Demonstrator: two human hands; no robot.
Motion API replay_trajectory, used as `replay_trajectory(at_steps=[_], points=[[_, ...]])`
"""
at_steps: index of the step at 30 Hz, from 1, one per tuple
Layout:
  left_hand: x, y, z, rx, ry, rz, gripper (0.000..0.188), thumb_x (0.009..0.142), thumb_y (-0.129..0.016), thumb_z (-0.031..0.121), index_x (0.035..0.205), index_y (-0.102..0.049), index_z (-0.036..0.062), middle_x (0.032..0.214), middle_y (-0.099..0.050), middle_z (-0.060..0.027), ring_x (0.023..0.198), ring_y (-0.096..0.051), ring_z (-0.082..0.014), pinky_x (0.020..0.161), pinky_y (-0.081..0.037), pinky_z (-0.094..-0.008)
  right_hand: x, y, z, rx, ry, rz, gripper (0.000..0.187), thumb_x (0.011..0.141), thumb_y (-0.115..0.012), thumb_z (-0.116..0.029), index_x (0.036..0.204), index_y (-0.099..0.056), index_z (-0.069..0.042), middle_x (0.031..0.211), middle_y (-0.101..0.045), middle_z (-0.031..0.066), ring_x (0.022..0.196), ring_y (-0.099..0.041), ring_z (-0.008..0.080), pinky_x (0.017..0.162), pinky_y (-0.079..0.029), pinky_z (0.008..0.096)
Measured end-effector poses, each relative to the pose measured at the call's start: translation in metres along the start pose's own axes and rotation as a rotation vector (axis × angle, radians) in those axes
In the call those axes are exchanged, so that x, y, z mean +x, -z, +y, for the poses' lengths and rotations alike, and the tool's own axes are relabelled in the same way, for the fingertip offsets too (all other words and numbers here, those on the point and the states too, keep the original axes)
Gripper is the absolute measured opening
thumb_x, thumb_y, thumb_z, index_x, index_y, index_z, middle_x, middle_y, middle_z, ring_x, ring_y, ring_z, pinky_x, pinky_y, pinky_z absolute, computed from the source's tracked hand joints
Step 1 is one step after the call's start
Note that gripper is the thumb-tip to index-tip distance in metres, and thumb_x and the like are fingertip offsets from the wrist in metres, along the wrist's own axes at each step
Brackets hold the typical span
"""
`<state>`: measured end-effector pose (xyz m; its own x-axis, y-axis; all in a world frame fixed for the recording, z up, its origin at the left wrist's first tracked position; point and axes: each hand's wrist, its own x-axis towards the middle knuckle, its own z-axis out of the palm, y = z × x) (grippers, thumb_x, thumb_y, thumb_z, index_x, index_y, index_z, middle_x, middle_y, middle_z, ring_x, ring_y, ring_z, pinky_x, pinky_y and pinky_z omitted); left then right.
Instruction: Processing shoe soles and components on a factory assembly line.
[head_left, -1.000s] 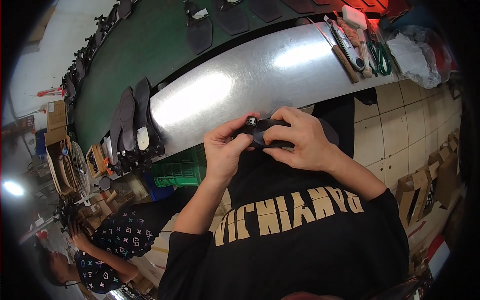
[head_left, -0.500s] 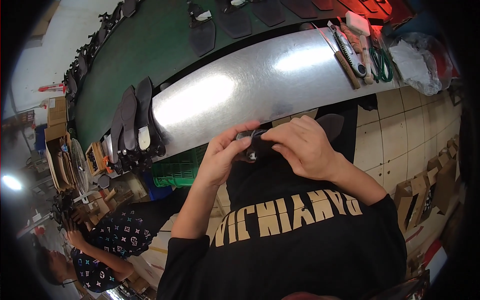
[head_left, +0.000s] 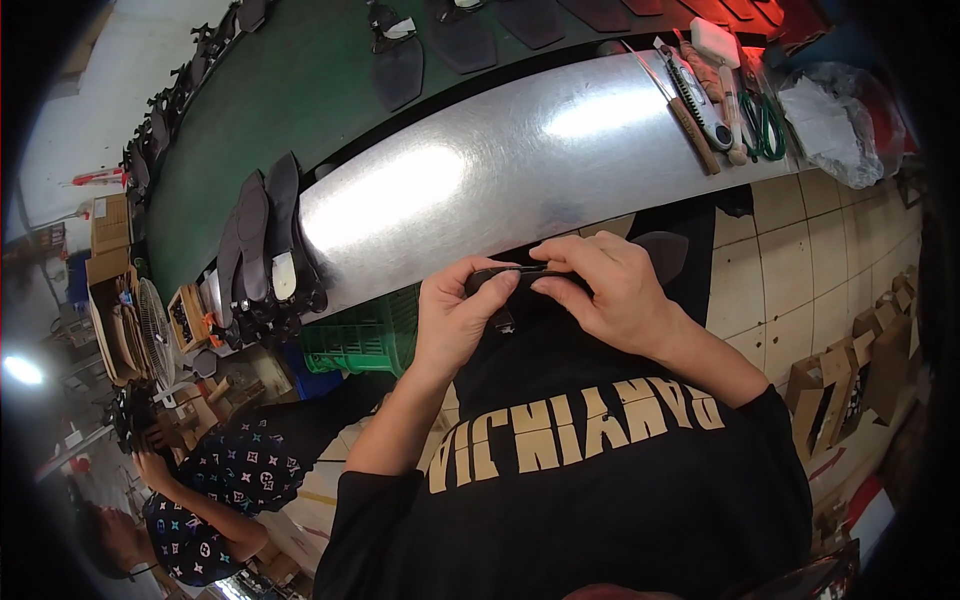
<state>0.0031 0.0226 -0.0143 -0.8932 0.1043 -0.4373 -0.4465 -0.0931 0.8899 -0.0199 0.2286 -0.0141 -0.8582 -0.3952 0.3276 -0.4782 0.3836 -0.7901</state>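
A dark sandal or sandal part (head_left: 503,320) is between my hands, over my lap just in front of the bench edge. My left hand (head_left: 462,300) is closed around its left end, thumb on top. Thumb and bent fingers of my right hand (head_left: 600,285) pinch a thin black strap-like edge at the sandal. A small shiny piece shows below my left thumb. Behind my right wrist a rounded dark sole end (head_left: 665,255) sticks out; whether it belongs to the held sandal is hidden by my hand.
Ahead lies a metal bench top (head_left: 450,180) beside a green conveyor belt (head_left: 300,90) bearing dark sandals. Left on the bench is a stack of sandals (head_left: 250,235). An awl (head_left: 693,135), a cutter and scissors (head_left: 765,125) lie right. A green crate (head_left: 360,335) stands below; a co-worker (head_left: 220,480) is at left.
The sandal has turned in my hands, so its thin edge now shows on top. My right fingers have shifted from over it to pinching that edge; my left thumb has moved slightly right.
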Motion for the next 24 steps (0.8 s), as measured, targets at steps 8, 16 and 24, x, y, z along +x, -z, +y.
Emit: replay_trajectory(at_steps=[8, 16, 24], points=[[0.002, -0.002, -0.003, 0.076, -0.025, 0.105, 0.012, 0.088, -0.072, 0.011, 0.089, -0.068, -0.0006, 0.072, -0.063, 0.0031, 0.063, -0.051, -0.0016, 0.056, -0.040, -0.0178, 0.000, -0.009, 0.003, 0.011, -0.010, -0.001, 0.024, 0.076, -0.078, -0.010, 0.098, -0.070, -0.005, 0.079, -0.069, 0.0091, 0.066, -0.064, 0.0244, 0.062, -0.050, 0.0328], [0.002, -0.006, 0.010, 0.291, -0.218, 0.071, 0.011, 0.088, -0.069, 0.009, 0.088, -0.067, -0.0017, 0.070, -0.063, 0.0012, 0.063, -0.054, -0.0030, 0.056, -0.042, -0.0194, 0.016, 0.006, 0.005, 0.187, -0.163, -0.130, 0.012, 0.079, -0.074, -0.006, 0.088, -0.068, -0.001, 0.072, -0.066, 0.0090, 0.064, -0.064, 0.0208, 0.062, -0.049, 0.0293], [-0.004, 0.012, 0.017, 0.275, -0.628, 0.222, 0.005, 0.088, -0.066, 0.003, 0.092, -0.065, 0.0007, 0.088, -0.070, -0.0078, 0.062, -0.060, -0.0103, 0.056, -0.047, -0.0233, 0.073, 0.048, 0.013, 0.038, -0.078, -0.549, 0.022, 0.081, -0.074, -0.019, 0.095, -0.066, -0.004, 0.087, -0.067, 0.0102, 0.082, -0.062, 0.0290, 0.073, -0.048, 0.0362]])
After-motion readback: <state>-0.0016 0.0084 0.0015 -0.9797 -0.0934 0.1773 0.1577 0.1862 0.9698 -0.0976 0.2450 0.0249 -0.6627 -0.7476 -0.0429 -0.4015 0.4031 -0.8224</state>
